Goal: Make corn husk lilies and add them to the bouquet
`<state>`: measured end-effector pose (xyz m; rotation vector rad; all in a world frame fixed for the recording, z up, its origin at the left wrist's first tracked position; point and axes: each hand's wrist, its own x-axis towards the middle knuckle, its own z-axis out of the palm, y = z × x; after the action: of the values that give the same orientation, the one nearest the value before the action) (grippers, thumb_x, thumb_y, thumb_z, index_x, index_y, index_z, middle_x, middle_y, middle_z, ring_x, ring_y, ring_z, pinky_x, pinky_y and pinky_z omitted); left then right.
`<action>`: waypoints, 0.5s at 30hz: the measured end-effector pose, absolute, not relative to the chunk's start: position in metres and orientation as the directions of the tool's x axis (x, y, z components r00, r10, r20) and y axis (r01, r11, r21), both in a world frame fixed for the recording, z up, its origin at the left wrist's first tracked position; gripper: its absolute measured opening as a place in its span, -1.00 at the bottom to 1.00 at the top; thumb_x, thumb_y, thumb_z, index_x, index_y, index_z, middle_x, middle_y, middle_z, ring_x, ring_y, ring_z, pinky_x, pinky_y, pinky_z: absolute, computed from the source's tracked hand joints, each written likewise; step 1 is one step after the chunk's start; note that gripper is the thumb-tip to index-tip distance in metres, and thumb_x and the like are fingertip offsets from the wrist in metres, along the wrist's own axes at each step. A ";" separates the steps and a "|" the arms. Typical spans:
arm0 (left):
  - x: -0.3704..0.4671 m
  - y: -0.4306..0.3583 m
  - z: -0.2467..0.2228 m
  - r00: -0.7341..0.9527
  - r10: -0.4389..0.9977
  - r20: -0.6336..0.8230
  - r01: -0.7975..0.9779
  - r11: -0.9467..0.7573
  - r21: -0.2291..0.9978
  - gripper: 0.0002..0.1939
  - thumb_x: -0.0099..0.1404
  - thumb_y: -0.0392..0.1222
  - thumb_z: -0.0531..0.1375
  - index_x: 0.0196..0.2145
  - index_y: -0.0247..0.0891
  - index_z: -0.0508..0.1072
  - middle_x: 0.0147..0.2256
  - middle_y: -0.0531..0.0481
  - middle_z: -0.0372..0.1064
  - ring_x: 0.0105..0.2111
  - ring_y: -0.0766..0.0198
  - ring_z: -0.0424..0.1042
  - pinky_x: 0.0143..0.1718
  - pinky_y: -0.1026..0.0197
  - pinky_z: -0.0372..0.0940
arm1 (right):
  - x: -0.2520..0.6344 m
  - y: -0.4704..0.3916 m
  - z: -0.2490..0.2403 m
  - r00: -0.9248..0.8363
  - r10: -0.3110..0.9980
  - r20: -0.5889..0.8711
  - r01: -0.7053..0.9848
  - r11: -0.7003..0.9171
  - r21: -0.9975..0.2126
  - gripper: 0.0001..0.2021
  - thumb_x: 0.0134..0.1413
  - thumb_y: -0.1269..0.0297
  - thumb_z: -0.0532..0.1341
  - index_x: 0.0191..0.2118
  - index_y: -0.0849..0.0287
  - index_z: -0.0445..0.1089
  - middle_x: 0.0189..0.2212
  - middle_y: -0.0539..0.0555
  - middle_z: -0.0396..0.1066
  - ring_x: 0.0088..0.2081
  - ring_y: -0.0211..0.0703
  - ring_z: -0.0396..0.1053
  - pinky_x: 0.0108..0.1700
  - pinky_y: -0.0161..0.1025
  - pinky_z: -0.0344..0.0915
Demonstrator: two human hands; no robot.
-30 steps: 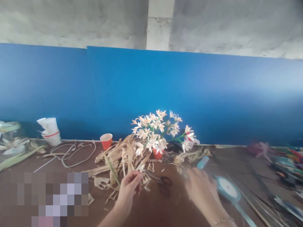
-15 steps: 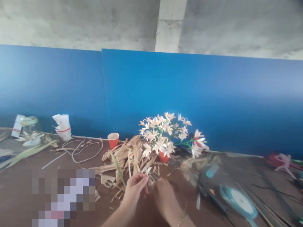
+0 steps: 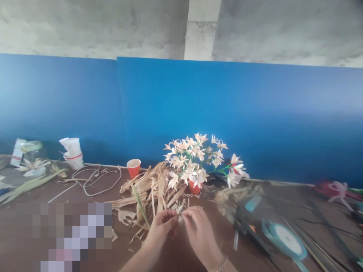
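Near the table's front, my left hand (image 3: 162,230) pinches a small pale flower piece (image 3: 179,209) between thumb and fingers. My right hand (image 3: 198,230), with a bracelet at the wrist, has its thumb and fingertips together at the same piece, just right of my left fingertips. Fine detail between the fingertips is too small to make out. Behind the hands, many cream-coloured flowers (image 3: 188,155) on green stems stand in a red cup (image 3: 194,187). A heap of dry husks (image 3: 159,181) lies to their left.
Another red cup (image 3: 134,168) and a white cable (image 3: 96,193) are at the back left, with white cups (image 3: 74,160) beyond. On the right lie a black glue gun (image 3: 251,232), a teal ribbon roll (image 3: 287,240) and thin sticks. A blue partition (image 3: 227,102) rises behind.
My right hand has turned and its fingertips now meet the piece by my left hand. A dark tool shape seen between the hands earlier no longer shows. The view has shifted slightly.
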<state>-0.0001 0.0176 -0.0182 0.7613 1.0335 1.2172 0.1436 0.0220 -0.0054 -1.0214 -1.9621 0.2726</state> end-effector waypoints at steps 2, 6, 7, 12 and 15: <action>-0.001 0.016 -0.018 0.058 0.973 -0.223 -0.366 0.229 0.902 -0.77 -0.04 -0.17 0.29 -0.42 -0.30 0.37 -0.66 0.15 0.30 -0.72 0.45 0.23 -0.68 0.38 0.10 | 0.144 0.022 -0.006 -0.270 0.743 0.612 0.553 0.640 -0.533 -0.84 0.10 0.51 0.00 -0.33 0.12 0.25 -0.39 0.05 0.30 -0.31 -0.15 0.29 -0.27 -0.19 0.29; -0.001 0.016 -0.017 0.104 0.971 -0.216 -0.349 0.239 0.906 -0.77 -0.03 -0.14 0.29 -0.44 -0.31 0.37 -0.69 0.17 0.27 -0.72 0.45 0.23 -0.68 0.39 0.11 | 0.145 0.023 -0.007 -0.277 0.727 0.628 0.557 0.654 -0.512 -0.83 0.07 0.53 0.01 -0.35 0.13 0.26 -0.39 0.05 0.31 -0.32 -0.16 0.29 -0.28 -0.20 0.30; 0.000 0.015 -0.017 0.104 0.971 -0.214 -0.343 0.237 0.909 -0.76 -0.03 -0.14 0.30 -0.44 -0.31 0.37 -0.70 0.17 0.27 -0.72 0.45 0.23 -0.69 0.39 0.10 | 0.145 0.023 -0.007 -0.274 0.727 0.630 0.560 0.653 -0.509 -0.83 0.07 0.54 0.02 -0.36 0.13 0.26 -0.39 0.05 0.31 -0.32 -0.16 0.29 -0.28 -0.20 0.30; 0.002 0.015 -0.018 0.093 0.978 -0.187 -0.335 0.208 0.919 -0.75 -0.04 -0.11 0.30 -0.44 -0.31 0.37 -0.73 0.18 0.25 -0.76 0.44 0.21 -0.74 0.40 0.05 | 0.144 0.024 -0.006 -0.259 0.728 0.635 0.568 0.646 -0.509 -0.84 0.05 0.53 0.03 -0.38 0.13 0.25 -0.41 0.04 0.31 -0.34 -0.17 0.30 -0.29 -0.20 0.30; 0.002 0.014 -0.017 0.098 0.978 -0.181 -0.327 0.204 0.923 -0.75 -0.04 -0.11 0.29 -0.44 -0.30 0.37 -0.72 0.18 0.25 -0.76 0.45 0.21 -0.74 0.40 0.06 | 0.144 0.023 -0.005 -0.268 0.731 0.627 0.571 0.645 -0.508 -0.84 0.05 0.54 0.03 -0.37 0.13 0.25 -0.40 0.04 0.32 -0.32 -0.16 0.30 -0.28 -0.20 0.30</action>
<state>0.0024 0.0136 -0.0166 0.8493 0.9978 1.1612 0.1435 0.0232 -0.0048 -1.0200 -1.9621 0.2241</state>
